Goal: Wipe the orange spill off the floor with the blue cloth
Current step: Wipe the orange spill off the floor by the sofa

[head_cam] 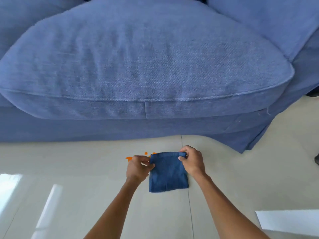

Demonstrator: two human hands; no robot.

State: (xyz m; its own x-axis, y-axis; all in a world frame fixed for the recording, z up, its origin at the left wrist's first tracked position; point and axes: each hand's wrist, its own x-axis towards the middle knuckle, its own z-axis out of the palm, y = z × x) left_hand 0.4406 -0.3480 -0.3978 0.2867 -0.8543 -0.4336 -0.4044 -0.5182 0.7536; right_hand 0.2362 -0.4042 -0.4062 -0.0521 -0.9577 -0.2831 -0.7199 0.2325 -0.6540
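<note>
A dark blue cloth, folded into a rough square, lies on the pale tiled floor in front of the sofa. My left hand pinches its upper left corner. My right hand grips the upper right corner, where the edge is rolled over. Small orange spill marks show on the floor just left of and behind my left hand. Part of the spill is hidden by my left hand and the cloth's top edge.
A large blue sofa with a thick seat cushion fills the upper half, its skirt reaching the floor. A white sheet-like object lies at the lower right. Bright window reflections glare on the tiles at the lower left.
</note>
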